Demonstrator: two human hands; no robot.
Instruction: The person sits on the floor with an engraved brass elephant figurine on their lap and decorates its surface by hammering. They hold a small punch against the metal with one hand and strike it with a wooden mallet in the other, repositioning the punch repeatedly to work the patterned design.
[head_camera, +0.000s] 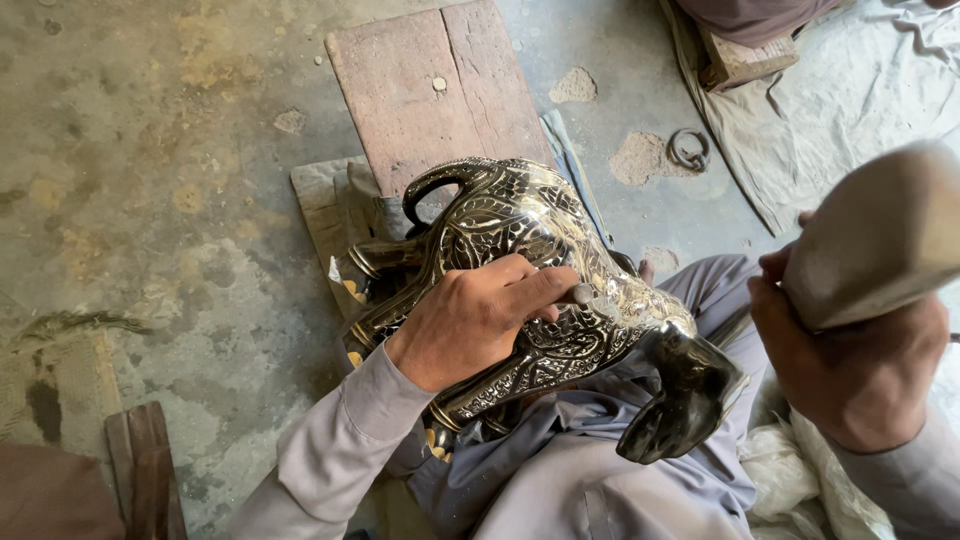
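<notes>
Fingers (535, 290) of the left hand (470, 320) curl down and pinch a small metal punch (583, 294) against the flank of an engraved metal animal figure (530, 270), with the palm resting on the figure's side. The right hand (850, 365), at three o'clock, wraps its fingers tightly around a blurred wooden mallet (880, 235), whose smooth, rounded, pale brown head is raised well above the figure.

The figure lies on its side across the person's lap at the centre of the head view. Its body is polished, silvery and dark, covered with dense leafy and scrolled relief. A curved tail or horn (440, 180) arches up at twelve o'clock, a banded leg (385, 258) juts toward nine o'clock, and a smooth, glossy black head (685, 395) hangs toward five o'clock.

Grey fabric sleeves and trousers (590, 480) fill the lower edge. Beyond the figure, at twelve o'clock, a flat reddish wooden board (430, 85) lies on the stained, patchy concrete floor (150, 150). A small metal ring (688, 150) rests on the floor at one o'clock, beside a wrinkled pale cloth (850, 100). Dark wooden strips (145, 470) lie at seven o'clock.
</notes>
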